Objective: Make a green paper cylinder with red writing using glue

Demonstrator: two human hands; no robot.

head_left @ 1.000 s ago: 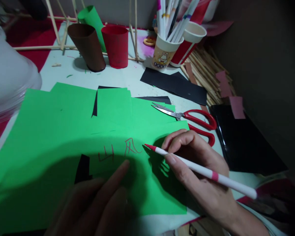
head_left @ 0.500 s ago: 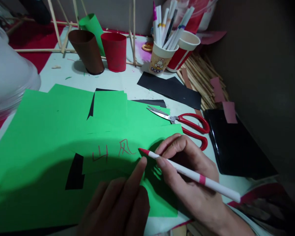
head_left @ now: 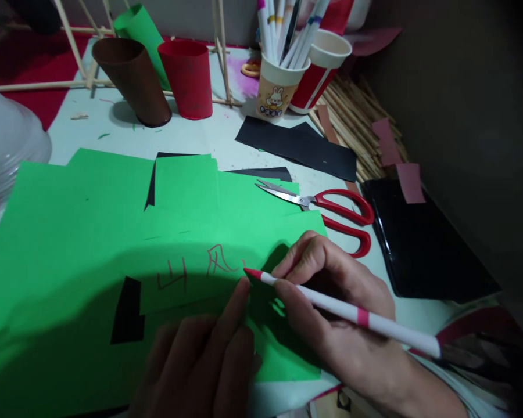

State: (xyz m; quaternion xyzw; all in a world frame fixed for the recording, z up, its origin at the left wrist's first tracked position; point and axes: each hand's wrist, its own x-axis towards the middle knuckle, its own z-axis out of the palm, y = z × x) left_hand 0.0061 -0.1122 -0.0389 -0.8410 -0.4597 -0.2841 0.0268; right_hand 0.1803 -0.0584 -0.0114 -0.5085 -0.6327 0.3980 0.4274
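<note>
- I am looking down at a clear lid (head_left: 9,151) at far left, then a brown cup (head_left: 133,78) and a red cup (head_left: 187,75) standing at the back.
- I am pressing my left hand (head_left: 200,366) flat on the green paper (head_left: 70,232), fingers extended and holding nothing; its index fingertip is lying just beside the pen tip.
- Red marks (head_left: 196,270) are showing on the paper, just left of the pen tip and above my left fingers.
- I am gripping the pen (head_left: 344,310) in my right hand (head_left: 344,325), thumb and fingers closed around the shaft near its front end.
- The pen's long axis is running from lower right up to upper left; its red tip is touching or nearly touching the paper, which I cannot settle, right of the last mark.
- Red scissors (head_left: 331,212) are lying slightly open just beyond my right hand, blades pointing left.
- A marker cup (head_left: 276,87) is standing at the back; a black tray (head_left: 427,244) is lying at right.
</note>
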